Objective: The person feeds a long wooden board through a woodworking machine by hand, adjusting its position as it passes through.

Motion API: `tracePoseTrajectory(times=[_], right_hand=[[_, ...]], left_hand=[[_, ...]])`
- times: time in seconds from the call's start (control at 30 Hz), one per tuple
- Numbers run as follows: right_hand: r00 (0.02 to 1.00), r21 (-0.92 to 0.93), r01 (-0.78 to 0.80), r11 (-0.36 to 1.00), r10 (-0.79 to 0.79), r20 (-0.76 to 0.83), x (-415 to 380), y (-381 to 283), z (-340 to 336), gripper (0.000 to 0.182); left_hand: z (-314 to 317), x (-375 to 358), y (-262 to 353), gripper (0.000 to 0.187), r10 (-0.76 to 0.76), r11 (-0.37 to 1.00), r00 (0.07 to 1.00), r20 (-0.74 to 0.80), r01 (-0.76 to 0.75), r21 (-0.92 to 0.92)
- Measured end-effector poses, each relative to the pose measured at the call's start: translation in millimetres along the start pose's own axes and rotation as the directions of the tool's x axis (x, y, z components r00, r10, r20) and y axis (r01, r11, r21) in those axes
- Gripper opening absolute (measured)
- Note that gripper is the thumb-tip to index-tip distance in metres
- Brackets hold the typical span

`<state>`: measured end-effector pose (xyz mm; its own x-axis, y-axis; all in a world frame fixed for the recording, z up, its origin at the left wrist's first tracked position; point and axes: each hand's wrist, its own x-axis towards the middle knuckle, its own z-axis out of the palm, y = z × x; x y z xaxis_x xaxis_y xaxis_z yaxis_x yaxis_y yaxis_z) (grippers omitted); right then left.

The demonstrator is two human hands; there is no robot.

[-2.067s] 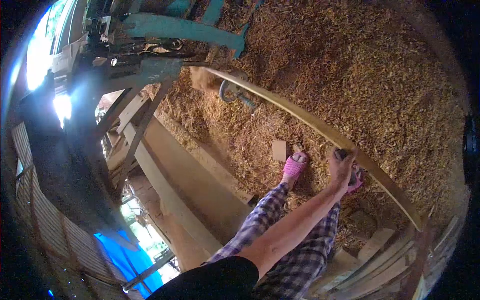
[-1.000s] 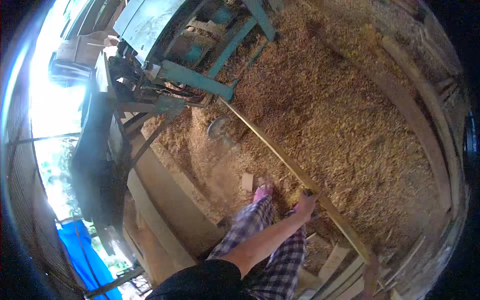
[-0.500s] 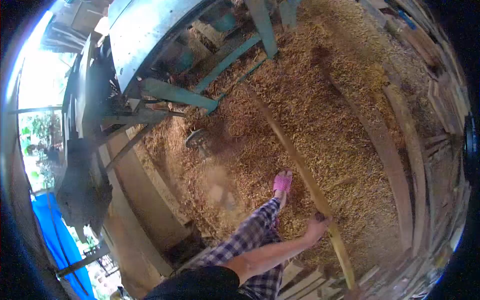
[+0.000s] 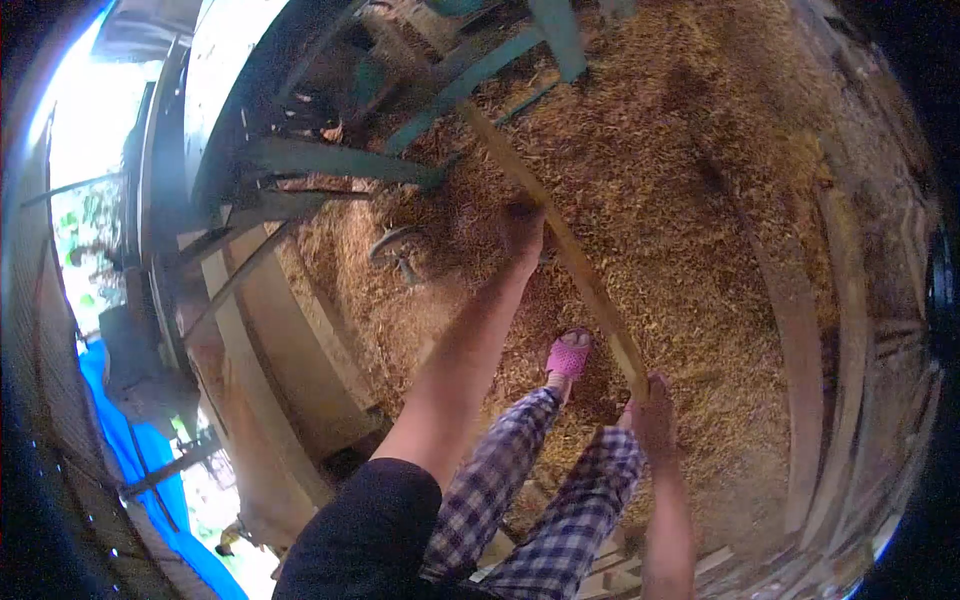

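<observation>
A long, narrow wooden plank [image 4: 590,280] slants from beside the teal machine legs down toward my legs. My left hand [image 4: 525,228] reaches far forward and is closed on the plank's left edge, its fingers partly blurred and in shade. Near the plank's close end, my right hand [image 4: 655,418] is wrapped around the wood. Wood shavings [image 4: 680,300] cover the ground beneath the plank. My foot in a pink slipper [image 4: 569,355] rests between both arms, just left of the plank.
A machine stand with teal legs [image 4: 560,40] rises at the top. A round metal piece on a stem [image 4: 398,245] stands in the shavings. Wide boards [image 4: 295,340] lean at left; long planks [image 4: 790,370] lie at right. A blue tarp [image 4: 150,460] hangs at far left.
My left hand has moved forward along the plank, toward the machine. My right hand has come into clear view at the near end. The plank has shifted forward and left.
</observation>
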<state>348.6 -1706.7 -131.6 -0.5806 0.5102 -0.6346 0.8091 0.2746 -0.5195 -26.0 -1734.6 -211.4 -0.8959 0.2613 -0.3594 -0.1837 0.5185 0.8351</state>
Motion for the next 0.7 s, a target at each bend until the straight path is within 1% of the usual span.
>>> tracePoseTrajectory(times=[0.03, 0.07, 0.1, 0.17, 0.2, 0.23, 0.27, 0.3, 0.33, 0.37, 0.4, 0.43, 0.47, 0.5, 0.53, 0.57, 0.6, 0.63, 0.67, 0.7], right_hand=[[0.999, -0.108, 0.05, 0.993, -0.049, 0.015, 11, 3, 11, 0.053], [0.997, -0.167, 0.076, 0.983, -0.07, 0.041, 17, 8, 21, 0.052], [0.994, -0.225, 0.104, 0.969, -0.092, 0.066, 22, 15, 32, 0.051], [0.953, -0.313, 0.303, 0.9, -0.288, 0.096, 33, 30, 45, 0.047], [0.948, -0.322, 0.317, 0.892, -0.294, 0.119, 29, 40, 49, 0.047], [0.943, -0.194, 0.304, 0.933, -0.323, -0.074, 16, 51, 53, 0.045], [0.981, -0.031, 0.184, 0.983, -0.185, -0.057, 6, 44, 39, 0.044], [0.998, 0.127, 0.048, 0.991, -0.043, -0.039, -4, 38, 25, 0.044], [0.952, 0.224, -0.254, 0.941, 0.202, 0.232, -17, 14, -11, 0.044], [0.978, 0.39, -0.21, 0.896, 0.188, 0.096, -51, 81, 22, 0.044], [0.955, 0.197, -0.28, 0.939, 0.252, 0.156, -75, 93, 11, 0.042], [0.925, -0.008, -0.32, 0.947, 0.315, 0.214, -99, 104, -1, 0.041], [0.947, 0.036, -0.273, 0.961, 0.262, 0.188, -117, 126, 3, 0.04], [0.965, 0.079, -0.222, 0.972, 0.207, 0.16, -135, 150, 8, 0.039], [0.971, 0.052, -0.165, 0.985, 0.153, 0.183, -143, 156, 8, 0.039], [0.973, 0.03, -0.112, 0.993, 0.103, 0.207, -146, 146, 3, 0.039], [0.975, 0.112, -0.141, 0.984, 0.119, 0.189, -134, 138, 8, 0.038], [0.976, 0.197, -0.165, 0.966, 0.132, 0.173, -97, 95, 7, 0.037], [0.941, 0.151, -0.286, 0.946, 0.247, 0.232, -53, 43, 4, 0.038], [0.889, 0.1, -0.401, 0.911, 0.359, 0.285, -25, 10, 2, 0.04]], left_hand=[[-2, 8, 0, 0.026, 0.115, 0.993, 0.993, 0.041, -0.114, -0.015], [-2, 19, -23, 0.026, 0.1, 0.995, 0.995, 0.02, -0.1, -0.017], [-2, 21, -51, 0.027, 0.148, 0.985, 0.972, 0.182, -0.129, -0.111], [10, 11, -47, 0.03, -0.075, 0.971, 0.963, 0.261, 0.13, -0.203], [15, 5, -43, 0.032, -0.184, 0.937, 0.938, 0.294, 0.258, -0.236], [23, -3, -45, 0.034, -0.216, 0.921, 0.924, 0.315, 0.3, -0.249], [30, -17, -47, 0.036, -0.222, 0.921, 0.922, 0.318, 0.305, -0.242], [38, -31, -51, 0.038, -0.228, 0.921, 0.919, 0.321, 0.311, -0.235], [46, -69, -55, 0.039, -0.215, 0.934, 0.926, 0.31, 0.288, -0.212], [53, -106, -49, 0.039, -0.025, 0.991, 0.969, 0.245, 0.056, -0.119], [49, -142, -28, 0.039, -0.195, 0.98, 0.948, 0.253, 0.196, 0.02], [53, -168, -34, 0.038, -0.202, 0.976, 0.934, 0.296, 0.166, 0.141], [56, -194, -41, 0.037, -0.208, 0.959, 0.917, 0.339, 0.123, 0.257], [56, -211, -43, 0.036, -0.153, 0.946, 0.914, 0.376, 0.026, 0.322], [58, -208, -45, 0.036, -0.158, 0.949, 0.915, 0.372, 0.037, 0.313], [60, -201, -48, 0.034, -0.148, 0.962, 0.938, 0.315, 0.063, 0.267], [62, -193, -52, 0.033, -0.143, 0.971, 0.956, 0.256, 0.086, 0.223], [55, -178, -44, 0.033, -0.149, 0.971, 0.955, 0.255, 0.092, 0.222], [52, -142, -42, 0.033, -0.142, 0.98, 0.961, 0.236, 0.103, 0.169], [49, -94, -41, 0.034, -0.109, 0.993, 0.97, 0.216, 0.096, 0.072]])
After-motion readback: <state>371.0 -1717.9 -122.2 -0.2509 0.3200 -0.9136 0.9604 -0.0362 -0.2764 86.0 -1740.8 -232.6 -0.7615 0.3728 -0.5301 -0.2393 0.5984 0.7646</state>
